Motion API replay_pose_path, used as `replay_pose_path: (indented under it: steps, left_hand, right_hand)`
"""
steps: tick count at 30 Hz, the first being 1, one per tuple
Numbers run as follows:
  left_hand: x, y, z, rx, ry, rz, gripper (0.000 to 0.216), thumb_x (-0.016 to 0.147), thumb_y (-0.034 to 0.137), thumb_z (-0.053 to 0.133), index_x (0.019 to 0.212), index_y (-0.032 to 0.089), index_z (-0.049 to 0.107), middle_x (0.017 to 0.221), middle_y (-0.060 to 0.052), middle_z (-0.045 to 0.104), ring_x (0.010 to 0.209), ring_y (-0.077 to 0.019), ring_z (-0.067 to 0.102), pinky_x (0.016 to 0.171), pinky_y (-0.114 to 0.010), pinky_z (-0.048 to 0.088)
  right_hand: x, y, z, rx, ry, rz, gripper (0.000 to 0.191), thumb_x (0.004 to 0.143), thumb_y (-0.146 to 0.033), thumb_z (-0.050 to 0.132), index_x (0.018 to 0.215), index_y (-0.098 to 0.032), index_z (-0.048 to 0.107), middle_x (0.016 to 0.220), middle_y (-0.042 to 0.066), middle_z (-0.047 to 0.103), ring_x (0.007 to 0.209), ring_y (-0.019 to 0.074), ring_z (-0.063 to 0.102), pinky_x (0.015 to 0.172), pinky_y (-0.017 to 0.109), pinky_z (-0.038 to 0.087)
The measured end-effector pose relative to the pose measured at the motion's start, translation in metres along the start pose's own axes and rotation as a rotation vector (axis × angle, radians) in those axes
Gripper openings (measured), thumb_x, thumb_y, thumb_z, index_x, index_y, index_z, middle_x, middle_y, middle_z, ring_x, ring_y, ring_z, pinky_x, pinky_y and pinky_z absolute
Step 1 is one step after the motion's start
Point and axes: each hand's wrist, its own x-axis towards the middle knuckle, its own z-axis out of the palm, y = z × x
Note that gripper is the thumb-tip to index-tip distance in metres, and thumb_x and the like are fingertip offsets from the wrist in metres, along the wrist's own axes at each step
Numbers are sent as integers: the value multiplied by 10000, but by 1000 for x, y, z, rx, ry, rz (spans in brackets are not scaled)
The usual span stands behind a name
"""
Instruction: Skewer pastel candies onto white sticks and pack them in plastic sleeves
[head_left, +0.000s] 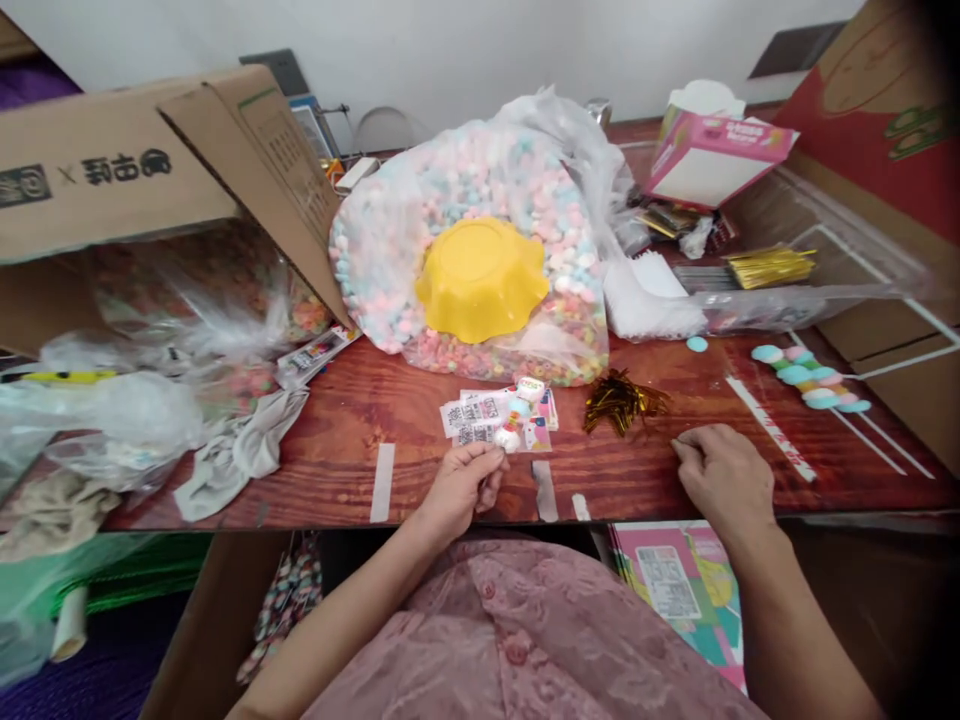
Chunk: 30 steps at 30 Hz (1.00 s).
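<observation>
My left hand (469, 478) pinches the lower end of a small wrapped marshmallow candy (517, 412), with white, blue and coloured pieces in a row and a printed top. It is held over several printed labels (472, 415) on the table. My right hand (724, 475) rests on the table to the right, fingers curled and closed; whether anything thin is between the fingertips is hidden. Just left of it lies a loose pile of gold twist ties (626, 402). Farther right, marshmallow skewers (810, 378) on white sticks lie near a red-and-white strip (770, 428).
A yellow scalloped bowl (481, 275) lies upside down on a big bag of pastel marshmallows (382, 260). An open cardboard box (82, 170) stands left, above a grey cloth (240, 455). At the back right, a plastic tray (847, 240) holds gold ties beside a pink box (720, 155).
</observation>
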Motion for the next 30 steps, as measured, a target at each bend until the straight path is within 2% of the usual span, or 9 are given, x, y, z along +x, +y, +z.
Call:
replay_pose_path:
  steps: [3, 6, 10, 12, 14, 16, 21, 25, 30]
  left_hand:
    - [-2, 2, 1, -129, -58, -29, 361, 689, 453, 766, 714, 150, 573, 493, 70, 454, 361, -33, 308, 371, -184, 199]
    - [-7, 5, -3, -178, -93, -29, 347, 706, 431, 778, 718, 144, 583, 522, 60, 470, 394, -38, 346, 394, -185, 253]
    - [-8, 11, -4, -202, -108, 27, 336, 689, 399, 811, 700, 124, 617, 728, -19, 598, 641, -89, 541, 552, -201, 415]
    - [-6, 13, 0, -209, -124, 41, 322, 677, 380, 827, 697, 122, 635, 818, -38, 620, 762, -113, 573, 661, -222, 461]
    - [-1, 14, 4, -217, -148, 34, 313, 668, 372, 836, 705, 121, 653, 815, -36, 620, 783, -120, 576, 714, -241, 471]
    - [4, 13, 8, -231, -178, 14, 318, 647, 368, 848, 699, 117, 660, 785, -29, 613, 757, -122, 576, 708, -250, 472]
    - [13, 11, 14, -322, -210, -27, 321, 623, 366, 859, 674, 115, 665, 751, -33, 623, 735, -140, 596, 669, -260, 471]
    - [16, 10, 13, -335, -175, 56, 281, 644, 347, 837, 681, 108, 693, 758, -54, 659, 701, -132, 592, 650, -250, 439]
    - [15, 6, 12, -290, -85, 157, 279, 623, 358, 835, 667, 108, 719, 698, -38, 658, 621, -111, 551, 672, -266, 428]
  right_hand:
    - [10, -16, -14, -56, -21, 14, 143, 843, -277, 488, 775, -221, 600, 655, 75, 602, 610, 222, 536, 587, 351, 355]
    - [17, -40, -29, -43, 67, -36, 137, 875, -278, 506, 853, -231, 633, 675, 83, 636, 620, 221, 572, 571, 346, 340]
    - [18, -88, -30, 229, 71, -330, 192, 920, -267, 492, 860, -222, 669, 861, 86, 704, 774, 211, 640, 681, 330, 448]
    - [17, -112, -25, 455, 14, -394, 172, 911, -259, 530, 849, -223, 686, 861, 63, 708, 779, 189, 648, 717, 313, 484]
    - [16, -131, -20, 686, -37, -356, 143, 891, -255, 572, 825, -229, 696, 807, 36, 706, 739, 171, 648, 700, 299, 506]
    - [15, -142, -15, 902, -79, -233, 106, 850, -265, 627, 780, -230, 699, 732, 12, 697, 672, 160, 638, 650, 290, 518]
    - [11, -149, -5, 1303, -242, 91, 88, 707, -276, 761, 721, -215, 699, 666, -10, 691, 584, 142, 622, 588, 280, 540]
    - [6, -147, -1, 1314, -353, 95, 117, 697, -305, 752, 704, -207, 688, 645, -8, 674, 561, 141, 608, 551, 277, 531]
    - [2, -154, -8, 1069, -330, -194, 100, 811, -277, 649, 831, -213, 723, 817, 42, 723, 759, 180, 665, 711, 314, 544]
